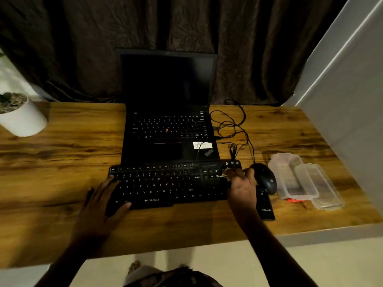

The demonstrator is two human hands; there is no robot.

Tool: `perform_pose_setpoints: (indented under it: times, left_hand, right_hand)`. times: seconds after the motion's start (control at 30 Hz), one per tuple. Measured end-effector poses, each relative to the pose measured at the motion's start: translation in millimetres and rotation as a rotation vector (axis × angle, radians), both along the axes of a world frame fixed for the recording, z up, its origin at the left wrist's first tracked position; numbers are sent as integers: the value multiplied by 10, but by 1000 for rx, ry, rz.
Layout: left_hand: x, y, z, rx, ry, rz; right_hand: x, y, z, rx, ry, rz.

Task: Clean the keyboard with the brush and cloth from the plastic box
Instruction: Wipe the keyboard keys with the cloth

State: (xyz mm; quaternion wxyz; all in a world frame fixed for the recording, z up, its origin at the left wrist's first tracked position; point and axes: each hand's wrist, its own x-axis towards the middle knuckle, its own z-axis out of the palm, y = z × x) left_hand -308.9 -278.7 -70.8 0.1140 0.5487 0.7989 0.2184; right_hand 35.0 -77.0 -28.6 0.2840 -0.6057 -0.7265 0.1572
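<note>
Left hand (103,196) lies flat on the left end of the black keyboard (165,183), with the fingers straight and spread over the keys and the thumb at the front edge. The right hand (242,188) is at the right end of the keyboard. Its fingers are curled around a small thing that looks like the brush (224,175), but only a pale tip shows over the keys and the picture is dark there. The keyboard lies on the wooden counter (62,146), just in front of an open black laptop (165,129). A black mouse (266,179) is just beside the right hand, and a flat black object (266,208) lies near the wrist. The clear plastic box (290,162) stands open to the right of the mouse, and its lid (327,189) is beside it. A small orange thing (295,200) shows at the near edge of the box. Black cables (234,125) are tangled to the right of the laptop. A white plant pot (24,121) stands at the far left.
</note>
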Motion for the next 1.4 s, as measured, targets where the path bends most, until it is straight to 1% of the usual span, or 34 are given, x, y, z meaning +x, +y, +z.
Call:
perform_pose_setpoints:
  times: [0.03, 0.07, 0.1, 0.13, 0.2, 0.23, 0.27, 0.33, 0.37, 0.4, 0.43, 0.47, 0.53, 0.6, 0.63, 0.67, 0.7, 0.77, 0.83, 0.9, 0.97, 1.03, 1.1, 1.17, 1.2, 1.23, 1.27, 1.33, 1.4]
  left_hand:
    - [-3, -3, -30, 9, -5, -11]
    - [22, -5, 1, 12, 0, -12]
    - [17, 10, -6, 24, 9, -10]
    - [12, 10, -17, 16, 10, -12]
    - [20, 15, 7, 41, 6, -16]
    - [38, 8, 10, 42, 2, -5]
    - [45, 14, 17, 35, -5, 3]
    - [55, 13, 42, 34, -5, -1]
    - [56, 14, 39, 43, -1, 3]
    - [53, 13, 38, 41, -2, 4]
    - [49, 7, 36, 43, 2, 5]
    - [51, 0, 37, 47, 4, 0]
    - [70, 2, 61, 55, -13, 10]
    - [78, 5, 85, 59, -23, 6]
    - [77, 4, 83, 64, -20, -1]
    - [74, 5, 83, 64, -19, -5]
    - [72, 5, 85, 62, -17, -5]
    - [82, -2, 96, 64, -16, 7]
    - [110, 1, 122, 80, -16, 8]
    - [122, 3, 130, 88, -22, 6]
    - [104, 9, 113, 90, -22, 6]
    - [74, 13, 83, 77, -16, 7]
    - [58, 9, 52, 63, 4, -3]
    - [53, 16, 42, 49, 2, -11]
    - [48, 15, 37, 47, -1, -9]
    - [44, 14, 36, 51, -1, -8]
    - [46, 12, 38, 51, 1, -4]
    - [45, 7, 33, 48, 4, 1]
    - [40, 7, 26, 53, 5, 0]
  right_hand:
    - [-1, 5, 7, -40, 13, 125]
    - [-115, -58, 73, -153, -6, 210]
    - [-188, -117, 83, -170, -128, 258]
    - [-224, -125, 84, -248, -161, 239]
    - [-201, -61, 46, -308, -223, 209]
    - [-147, -35, 27, -297, -245, 190]
    - [-71, 23, 18, -273, -249, 124]
    - [95, 92, 1, -168, -292, 46]
    - [157, 88, 16, -155, -289, 8]
    - [195, 94, 19, -170, -268, -11]
    - [189, 89, 39, -201, -178, -16]
    - [164, 78, 38, -228, -172, -4]
    - [70, 36, 53, -152, -229, 9]
    - [25, -34, 16, -51, -290, 83]
    - [29, -67, -20, -50, -299, 125]
    - [61, -39, -14, -49, -338, 173]
    - [98, -16, 52, -59, -401, 174]
    - [200, 54, 92, -105, -481, 111]
    - [279, 125, 77, -81, -500, 39]
    - [270, 162, 108, -78, -543, 27]
    - [185, 190, 172, -112, -563, 60]
    - [45, 168, 176, -150, -621, 158]
    - [-6, 120, 106, -104, -603, 339]
    - [39, 148, 75, -102, -484, 297]
    - [60, 190, 78, -105, -533, 264]
    - [104, 213, 97, -108, -672, 239]
    - [144, 249, 129, -118, -740, 192]
    - [197, 313, 189, -140, -776, 143]
    - [176, 325, 145, -98, -788, 151]
